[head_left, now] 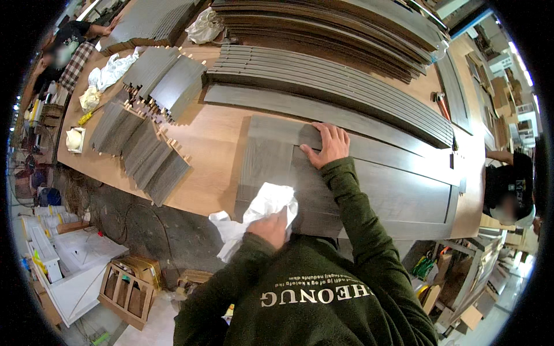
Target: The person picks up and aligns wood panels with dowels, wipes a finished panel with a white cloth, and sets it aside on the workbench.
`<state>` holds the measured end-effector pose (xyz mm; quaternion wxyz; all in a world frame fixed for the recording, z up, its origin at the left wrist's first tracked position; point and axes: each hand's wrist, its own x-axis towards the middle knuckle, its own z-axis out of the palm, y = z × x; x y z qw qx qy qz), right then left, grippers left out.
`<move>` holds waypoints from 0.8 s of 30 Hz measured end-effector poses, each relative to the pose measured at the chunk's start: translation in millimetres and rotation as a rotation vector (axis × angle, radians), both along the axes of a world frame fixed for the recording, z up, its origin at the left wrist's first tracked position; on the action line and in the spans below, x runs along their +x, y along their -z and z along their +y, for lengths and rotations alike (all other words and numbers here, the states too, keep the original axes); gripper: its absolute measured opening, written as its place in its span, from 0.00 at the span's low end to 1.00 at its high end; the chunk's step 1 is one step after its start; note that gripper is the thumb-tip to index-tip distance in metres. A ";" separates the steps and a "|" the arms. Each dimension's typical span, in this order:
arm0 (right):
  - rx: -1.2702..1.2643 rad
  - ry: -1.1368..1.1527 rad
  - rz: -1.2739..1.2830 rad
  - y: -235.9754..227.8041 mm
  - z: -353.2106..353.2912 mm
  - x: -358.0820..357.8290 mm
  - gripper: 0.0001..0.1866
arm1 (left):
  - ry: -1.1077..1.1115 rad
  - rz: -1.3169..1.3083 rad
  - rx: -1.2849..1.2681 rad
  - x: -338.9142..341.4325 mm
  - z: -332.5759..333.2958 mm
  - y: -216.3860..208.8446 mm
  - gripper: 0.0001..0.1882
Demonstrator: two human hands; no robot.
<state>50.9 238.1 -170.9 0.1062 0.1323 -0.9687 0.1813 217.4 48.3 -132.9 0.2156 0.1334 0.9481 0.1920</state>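
Note:
A dark grey-brown framed wooden panel (381,181) lies flat on the table in front of me. My left hand (269,229) is closed on a crumpled white cloth (271,199) at the panel's near left corner; the cloth hides most of its fingers. Part of the cloth hangs past the near edge. Farther off, my right hand (329,144) rests on the panel near its far edge, fingers stretched out and thumb apart.
Beyond the panel lie long grooved boards (329,86) and a tall stack of dark boards (323,34). Short slats with pegs (144,144) stand in stacks at left on the wooden table (210,150). Other people (508,184) are at the right and far left.

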 end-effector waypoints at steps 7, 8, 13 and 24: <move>-0.052 0.022 0.035 1.4 -1.6 -1.3 0.30 | -0.123 0.029 -0.067 -12.9 -59.4 -5.3 0.24; -0.052 0.021 0.038 0.2 -2.8 -1.6 0.30 | -0.075 0.076 -0.023 -6.8 -49.9 4.6 0.24; -0.058 0.023 0.033 -1.6 -2.1 1.8 0.30 | -0.129 0.033 0.003 -1.5 -48.2 -3.4 0.24; 0.006 -0.005 0.023 -1.0 -8.2 -1.1 0.31 | -0.179 0.030 -0.038 -0.5 -45.4 -6.4 0.21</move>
